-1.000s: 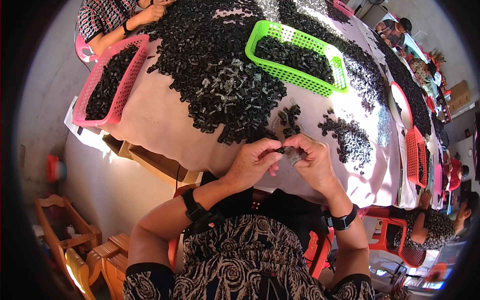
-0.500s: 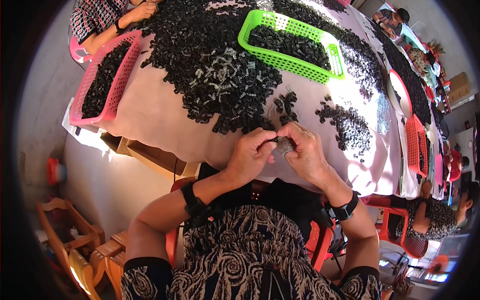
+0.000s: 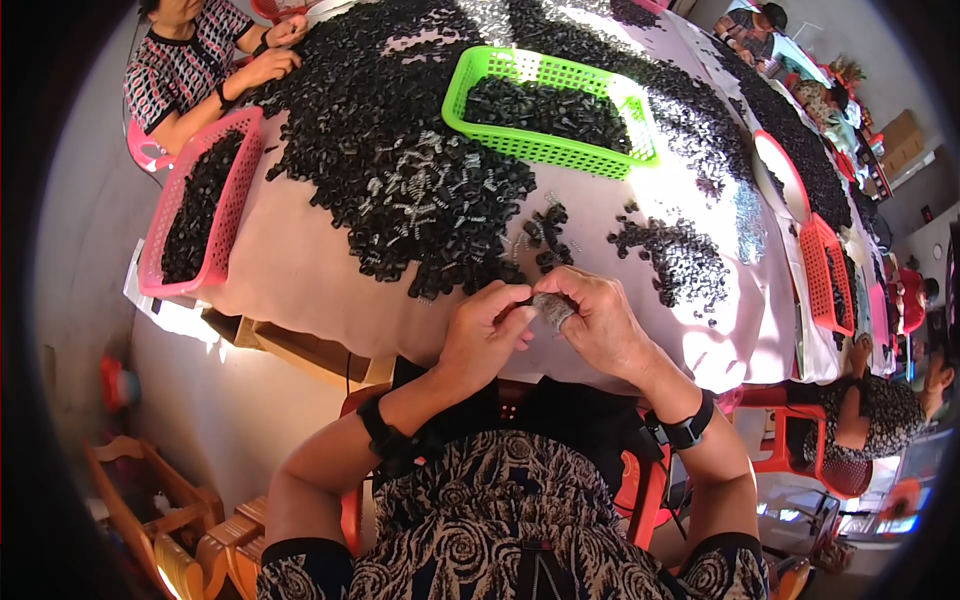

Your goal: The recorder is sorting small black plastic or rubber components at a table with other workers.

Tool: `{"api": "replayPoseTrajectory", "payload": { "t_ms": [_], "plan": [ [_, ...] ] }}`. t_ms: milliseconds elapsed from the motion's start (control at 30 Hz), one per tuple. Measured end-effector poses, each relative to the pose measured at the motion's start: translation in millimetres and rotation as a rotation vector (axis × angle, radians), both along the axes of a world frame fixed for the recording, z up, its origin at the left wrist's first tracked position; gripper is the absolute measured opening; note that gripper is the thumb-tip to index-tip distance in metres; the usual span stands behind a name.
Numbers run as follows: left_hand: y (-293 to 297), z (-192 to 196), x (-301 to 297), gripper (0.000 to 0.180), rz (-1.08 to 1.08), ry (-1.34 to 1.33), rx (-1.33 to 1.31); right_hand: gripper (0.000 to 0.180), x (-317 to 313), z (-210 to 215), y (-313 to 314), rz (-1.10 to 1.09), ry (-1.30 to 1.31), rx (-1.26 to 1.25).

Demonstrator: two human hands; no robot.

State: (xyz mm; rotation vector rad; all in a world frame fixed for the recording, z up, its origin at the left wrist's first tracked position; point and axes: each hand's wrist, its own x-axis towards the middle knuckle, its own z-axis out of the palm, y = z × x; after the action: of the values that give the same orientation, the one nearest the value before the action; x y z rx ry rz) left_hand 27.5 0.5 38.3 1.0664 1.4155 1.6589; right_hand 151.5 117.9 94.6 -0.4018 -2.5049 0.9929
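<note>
Hands (image 3: pixel 605 325) before green basket (image 3: pixel 540 152) of parts (image 3: pixel 545 113)

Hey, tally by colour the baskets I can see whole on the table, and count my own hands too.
Green basket: 1
Pink basket: 1
Red basket: 1
Left hand and right hand: 2
Total: 5

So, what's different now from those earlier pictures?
Mostly the view: the green basket and the pink basket sit farther left in view, apparently as the camera turned. Nothing visibly picked up or let go. The left hand still pinches a small dark part, the right hand close against it; both baskets and the black heap stay put.
</note>
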Motion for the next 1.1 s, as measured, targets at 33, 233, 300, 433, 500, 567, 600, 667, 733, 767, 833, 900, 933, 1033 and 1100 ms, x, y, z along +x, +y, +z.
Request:
{"api": "replayPoseTrajectory", "payload": {
  "t_ms": [33,233,300,433,500,567,600,667,733,767,833,900,933,1033,1100],
  "plan": [
    [-0.5,1.5,-0.9,0.014,-0.018,-0.038,-0.021,0.025,0.1,0.6,3.3,-0.017,-0.078,-0.201],
    [-3.4,3.0,-6.9,0.015,-0.134,-0.071,0.074,0.009,3.7,4.9,20.3,0.026,-0.161,-0.929],
    [-2.4,4.3,-10.0,0.016,-0.178,-0.095,0.105,0.016,5.7,3.8,24.5,0.041,-0.234,-1.07],
    [-3.3,11.8,-16.9,0.017,-0.226,0.073,0.158,0.027,10.8,9.2,19.1,0.115,-0.313,-1.104],
    [-1.4,12.3,-17.9,0.018,-0.214,0.178,0.181,0.031,11.8,4.0,16.8,0.169,-0.304,-1.134],
    [0.0,11.3,-17.1,0.019,-0.266,0.049,0.252,0.036,10.1,7.8,3.9,0.161,-0.287,-1.163],
    [-1.0,11.5,-17.9,0.019,-0.272,0.05,0.254,0.036,10.6,5.3,3.1,0.156,-0.283,-1.161],
    [-3.7,11.7,-20.2,0.018,-0.308,0.075,0.179,0.032,11.5,-2.0,2.8,0.219,-0.301,-1.067],
    [-4.3,10.6,-20.6,0.018,-0.325,0.075,0.195,0.028,11.2,-4.2,-8.7,0.188,-0.235,-1.135],
    [-3.0,10.4,-20.8,0.017,-0.344,0.076,0.214,0.029,12.4,-8.2,-10.6,0.183,-0.158,-1.13],
    [-3.1,8.6,-19.7,0.019,-0.355,0.098,0.214,0.029,14.5,-19.0,-13.8,0.175,-0.082,-1.122],
    [-4.7,9.6,-18.3,0.021,-0.361,0.121,0.21,0.032,13.4,-27.5,-18.0,0.296,0.049,-1.342],
    [-5.6,12.8,-16.7,0.024,-0.369,0.056,0.194,0.032,13.2,-29.6,-21.3,0.295,0.049,-1.342],
    [-3.0,17.4,-15.7,0.03,-0.386,-0.01,0.199,0.03,11.9,-30.0,-27.5,0.212,0.152,-1.453],
    [-4.9,20.1,-16.0,0.034,-0.385,-0.002,0.226,0.028,8.9,-32.2,-28.0,0.251,0.169,-1.49]
  ]
}}
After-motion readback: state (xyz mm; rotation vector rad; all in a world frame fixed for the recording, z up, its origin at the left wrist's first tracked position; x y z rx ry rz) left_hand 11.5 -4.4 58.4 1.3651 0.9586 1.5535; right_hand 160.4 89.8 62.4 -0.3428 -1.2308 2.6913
